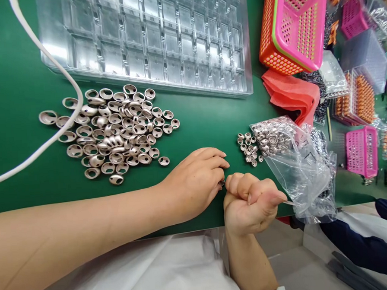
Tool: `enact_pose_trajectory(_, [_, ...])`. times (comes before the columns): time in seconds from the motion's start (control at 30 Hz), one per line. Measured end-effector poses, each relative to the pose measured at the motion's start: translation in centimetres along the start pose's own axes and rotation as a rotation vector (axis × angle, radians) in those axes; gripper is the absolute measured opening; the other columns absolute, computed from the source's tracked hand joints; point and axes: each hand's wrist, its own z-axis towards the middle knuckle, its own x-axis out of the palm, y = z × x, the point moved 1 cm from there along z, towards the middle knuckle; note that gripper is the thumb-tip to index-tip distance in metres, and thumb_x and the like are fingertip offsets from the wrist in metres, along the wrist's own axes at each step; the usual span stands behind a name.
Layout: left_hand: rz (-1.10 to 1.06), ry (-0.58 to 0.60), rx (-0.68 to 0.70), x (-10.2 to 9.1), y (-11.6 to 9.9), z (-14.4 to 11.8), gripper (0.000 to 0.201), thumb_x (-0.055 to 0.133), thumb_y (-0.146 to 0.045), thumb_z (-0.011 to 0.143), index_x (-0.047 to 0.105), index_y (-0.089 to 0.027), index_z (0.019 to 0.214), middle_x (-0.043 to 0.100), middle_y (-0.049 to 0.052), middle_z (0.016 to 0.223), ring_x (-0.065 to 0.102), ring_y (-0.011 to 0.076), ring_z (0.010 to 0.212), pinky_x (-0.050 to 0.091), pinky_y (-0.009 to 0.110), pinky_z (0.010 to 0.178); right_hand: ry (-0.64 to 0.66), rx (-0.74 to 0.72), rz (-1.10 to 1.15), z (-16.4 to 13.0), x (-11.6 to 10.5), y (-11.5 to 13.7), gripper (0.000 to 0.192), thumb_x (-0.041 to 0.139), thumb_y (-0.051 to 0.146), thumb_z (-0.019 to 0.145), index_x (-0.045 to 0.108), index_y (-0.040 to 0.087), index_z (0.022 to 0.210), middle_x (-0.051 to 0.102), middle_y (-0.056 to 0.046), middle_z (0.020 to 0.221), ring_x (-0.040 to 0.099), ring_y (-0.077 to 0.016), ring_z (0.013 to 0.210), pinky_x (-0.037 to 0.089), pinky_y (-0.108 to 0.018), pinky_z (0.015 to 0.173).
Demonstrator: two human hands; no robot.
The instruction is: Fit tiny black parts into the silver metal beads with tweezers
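At the green tabletop's (211,118) near edge, left hand (195,181) and right hand (248,202) meet, both grips clenched on perhaps one small, mostly hidden silvery metal piece (222,183); no readable writing.

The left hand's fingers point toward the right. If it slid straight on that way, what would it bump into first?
Probably the small metal rings spilled beside the clear plastic bag. The left hand points right and slightly up across the green table. The right hand sits just below that line, so it might brush it.
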Motion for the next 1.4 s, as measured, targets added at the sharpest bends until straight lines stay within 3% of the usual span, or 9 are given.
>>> enact_pose_trajectory(0.8, [-0.007, -0.035, 0.006, 0.1, -0.1, -0.2, 0.015, 0.062, -0.013, 0.094, 0.074, -0.013, 0.084, 0.074, 0.007, 0.117, 0.058, 0.0263, 0.129, 0.047, 0.042, 0.114, 0.109, 0.007, -0.01, -0.3, 0.0, 0.1, 0.052, 0.038, 0.051, 0.104, 0.027, 0.022, 0.063, 0.019, 0.009, 0.055, 0.02, -0.0058, 0.042, 0.023, -0.022, 0.043])
enact_pose_trajectory(1.1, [0.007, 0.043, -0.015, -0.2, -0.1, 0.2, 0.003, 0.072, -0.013, 0.087, 0.073, -0.015, 0.088, 0.074, 0.007, 0.119, 0.058, 0.0275, 0.129, 0.047, 0.047, 0.114, -0.041, 0.036, 0.158, 0.1, -0.9, 0.5, 0.045, 0.037, 0.048, 0.104, 0.04, 0.022, 0.068, 0.022, 0.008, 0.058, 0.023, -0.0075, 0.046, 0.027, -0.023, 0.048])
enact_pose_trajectory(1.2, [-0.03, 0.049, -0.011, -0.3, 0.1, 0.2, 0.004, 0.071, -0.013, 0.088, 0.073, -0.016, 0.09, 0.074, 0.007, 0.117, 0.059, 0.0273, 0.127, 0.048, 0.048, 0.111, -0.004, 0.141, 0.152, 0.8, -2.0, 1.5, 0.043, 0.041, 0.054, 0.101, 0.059, 0.022, 0.078, 0.031, 0.006, 0.061, 0.033, -0.0096, 0.052, 0.033, -0.026, 0.051])
enact_pose_trajectory(1.27, [-0.073, 0.036, -0.014, -0.3, 0.3, 0.3, 0.004, 0.072, -0.015, 0.087, 0.073, -0.017, 0.091, 0.075, 0.007, 0.115, 0.06, 0.027, 0.125, 0.049, 0.047, 0.109, 0.017, 0.197, 0.055, 1.2, -3.1, 2.2, 0.033, 0.049, 0.048, 0.097, 0.069, 0.022, 0.1, 0.041, 0.004, 0.068, 0.042, -0.0111, 0.058, 0.037, -0.027, 0.055])
enact_pose_trajectory(1.33, [-0.121, 0.007, -0.006, -0.4, 0.5, 0.3, 0.004, 0.072, -0.017, 0.087, 0.073, -0.018, 0.091, 0.076, 0.007, 0.111, 0.061, 0.0262, 0.122, 0.05, 0.047, 0.106, -0.018, 0.215, -0.028, 1.3, -4.3, 2.8, 0.034, 0.052, 0.037, 0.096, 0.067, 0.025, 0.123, 0.049, 0.002, 0.075, 0.045, -0.0112, 0.062, 0.04, -0.027, 0.058])
enact_pose_trajectory(1.4, [-0.174, -0.032, 0.004, -0.5, 0.5, 0.3, 0.004, 0.071, -0.018, 0.088, 0.073, -0.019, 0.091, 0.076, 0.006, 0.107, 0.063, 0.0248, 0.117, 0.051, 0.045, 0.104, -0.063, 0.235, -0.08, 1.1, -5.6, 3.0, 0.04, 0.053, 0.027, 0.095, 0.062, 0.027, 0.134, 0.051, 0.002, 0.076, 0.046, -0.0104, 0.061, 0.039, -0.027, 0.057])
